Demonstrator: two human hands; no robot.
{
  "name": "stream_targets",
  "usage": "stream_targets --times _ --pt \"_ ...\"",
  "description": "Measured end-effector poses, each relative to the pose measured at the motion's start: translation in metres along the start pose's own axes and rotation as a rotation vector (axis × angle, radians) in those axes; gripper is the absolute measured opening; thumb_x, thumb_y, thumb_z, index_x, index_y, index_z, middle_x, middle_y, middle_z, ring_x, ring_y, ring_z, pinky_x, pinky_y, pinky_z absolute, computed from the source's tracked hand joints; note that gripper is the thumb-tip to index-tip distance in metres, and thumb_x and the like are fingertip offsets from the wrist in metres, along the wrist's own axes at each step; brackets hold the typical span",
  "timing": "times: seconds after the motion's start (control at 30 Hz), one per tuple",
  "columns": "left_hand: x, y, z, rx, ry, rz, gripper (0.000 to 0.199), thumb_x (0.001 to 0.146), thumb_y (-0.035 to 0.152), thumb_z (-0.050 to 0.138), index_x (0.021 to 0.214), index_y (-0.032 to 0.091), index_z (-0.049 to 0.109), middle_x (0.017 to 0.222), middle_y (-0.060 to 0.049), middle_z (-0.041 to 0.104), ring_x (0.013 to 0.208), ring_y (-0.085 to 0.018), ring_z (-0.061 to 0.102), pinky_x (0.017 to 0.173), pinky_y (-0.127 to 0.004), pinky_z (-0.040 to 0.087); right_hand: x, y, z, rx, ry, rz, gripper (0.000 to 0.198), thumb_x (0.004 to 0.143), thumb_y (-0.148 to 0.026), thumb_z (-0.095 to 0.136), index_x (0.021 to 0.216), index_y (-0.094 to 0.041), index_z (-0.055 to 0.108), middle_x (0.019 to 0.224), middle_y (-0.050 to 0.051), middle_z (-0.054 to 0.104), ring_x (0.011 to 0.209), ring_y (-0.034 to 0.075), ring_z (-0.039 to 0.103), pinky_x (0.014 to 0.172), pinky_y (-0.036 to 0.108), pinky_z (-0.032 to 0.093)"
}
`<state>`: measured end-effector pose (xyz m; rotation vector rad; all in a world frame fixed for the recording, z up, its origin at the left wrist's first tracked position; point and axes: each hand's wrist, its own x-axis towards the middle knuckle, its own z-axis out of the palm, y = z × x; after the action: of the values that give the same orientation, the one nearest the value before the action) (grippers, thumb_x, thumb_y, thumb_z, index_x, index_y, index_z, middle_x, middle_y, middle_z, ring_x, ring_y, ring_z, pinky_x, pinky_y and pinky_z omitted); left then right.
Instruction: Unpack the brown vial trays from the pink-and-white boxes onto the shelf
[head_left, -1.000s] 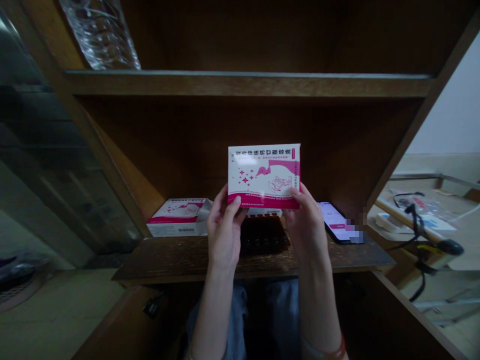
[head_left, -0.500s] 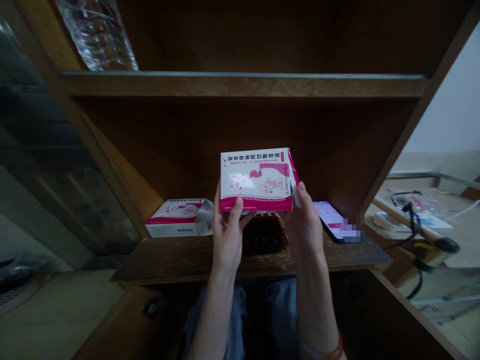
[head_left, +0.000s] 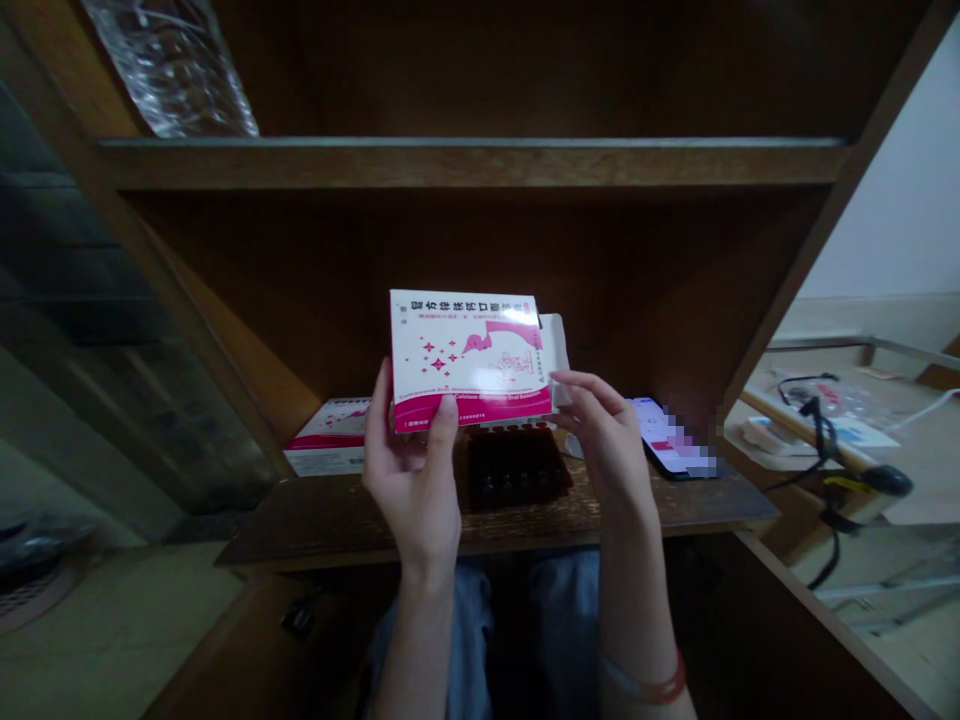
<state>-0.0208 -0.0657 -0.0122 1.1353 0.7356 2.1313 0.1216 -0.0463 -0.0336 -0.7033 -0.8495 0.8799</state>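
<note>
A white and pink medicine box [head_left: 469,360] is raised in front of me over the shelf, its printed face towards me. My left hand [head_left: 416,470] is closed round its lower left part, thumb on the front. At the right end an end flap [head_left: 556,345] sticks out. My right hand [head_left: 604,430] is closed there, fingertips on the flap's lower edge. Below the box, a dark brown tray [head_left: 517,475] of small vials rests on the wooden shelf. Another pink and white medicine box [head_left: 326,445] lies on the left, partly hidden by my left hand.
A phone [head_left: 675,440] with a lit screen lies at the shelf's right end. Clear plastic packaging [head_left: 176,70] stands on the upper shelf [head_left: 480,165]. To the right, black cables [head_left: 821,440] hang over a wooden bar beside a cluttered table.
The box has shifted left with my left hand. Its right end flap has swung outward, and my right hand has moved from the side edge to that flap. More of the brown tray shows.
</note>
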Motion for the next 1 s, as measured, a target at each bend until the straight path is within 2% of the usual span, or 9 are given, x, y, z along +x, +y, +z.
stream_targets --times 0.13,0.23,0.33,0.53,0.73,0.87,1.0 --pt "-0.004 0.009 -0.001 0.099 -0.018 0.197 0.06 0.074 0.021 0.078 0.13 0.029 0.057 0.135 -0.003 0.059 0.124 -0.024 0.056 0.105 -0.038 0.049 0.004 0.005 0.006 0.201 -0.218 0.198 0.028 0.079 -0.047 0.065 0.093 -0.023 0.069 0.096 0.004 0.072 0.077 0.018 0.067 0.065 0.032 0.057" --pt "-0.006 0.015 -0.003 0.199 -0.037 0.365 0.066 0.07 0.017 0.081 0.13 0.026 0.057 0.134 -0.006 0.06 0.121 -0.024 0.059 0.102 -0.037 0.052 0.004 0.005 0.008 0.282 -0.347 0.252 0.038 0.079 -0.054 0.065 0.102 -0.025 0.066 0.102 0.005 0.073 0.087 0.022 0.069 0.07 0.035 0.059" --pt "-0.007 0.021 -0.005 0.281 -0.048 0.535 0.07 0.065 0.013 0.083 0.129 0.024 0.058 0.132 -0.007 0.062 0.119 -0.023 0.061 0.098 -0.034 0.054 0.0 0.002 0.008 0.319 -0.396 0.238 0.041 0.072 -0.047 0.075 0.106 -0.026 0.065 0.108 0.004 0.073 0.095 0.023 0.068 0.073 0.033 0.059" --pt "-0.009 0.031 -0.012 0.368 -0.14 0.759 0.079 0.058 0.01 0.085 0.13 0.028 0.058 0.127 -0.003 0.065 0.117 -0.023 0.061 0.097 -0.037 0.055 -0.003 0.002 0.007 0.363 -0.426 0.241 0.04 0.066 -0.037 0.083 0.102 -0.025 0.069 0.102 0.0 0.075 0.084 0.017 0.07 0.071 0.026 0.061" --pt "-0.012 0.037 -0.017 0.416 -0.147 0.769 0.08 0.057 0.012 0.086 0.129 0.032 0.059 0.124 0.001 0.066 0.113 -0.022 0.062 0.096 -0.037 0.056 -0.003 0.005 0.005 0.367 -0.478 0.197 0.043 0.067 -0.039 0.083 0.106 -0.026 0.07 0.106 0.001 0.074 0.085 0.019 0.07 0.072 0.031 0.061" --pt "-0.015 0.042 -0.019 0.442 -0.131 0.713 0.074 0.061 0.018 0.085 0.128 0.037 0.059 0.122 0.003 0.067 0.115 -0.024 0.061 0.098 -0.043 0.055 -0.004 0.004 0.002 0.356 -0.472 0.198 0.047 0.064 -0.043 0.083 0.106 -0.027 0.07 0.105 0.003 0.075 0.086 0.022 0.071 0.073 0.034 0.061" --pt "-0.016 0.047 -0.021 0.463 -0.129 0.701 0.072 0.063 0.021 0.084 0.128 0.039 0.059 0.122 0.005 0.067 0.113 -0.024 0.062 0.098 -0.047 0.055 -0.004 0.005 0.001 0.337 -0.479 0.207 0.05 0.062 -0.044 0.085 0.107 -0.027 0.07 0.104 0.002 0.075 0.08 0.02 0.07 0.068 0.032 0.06"
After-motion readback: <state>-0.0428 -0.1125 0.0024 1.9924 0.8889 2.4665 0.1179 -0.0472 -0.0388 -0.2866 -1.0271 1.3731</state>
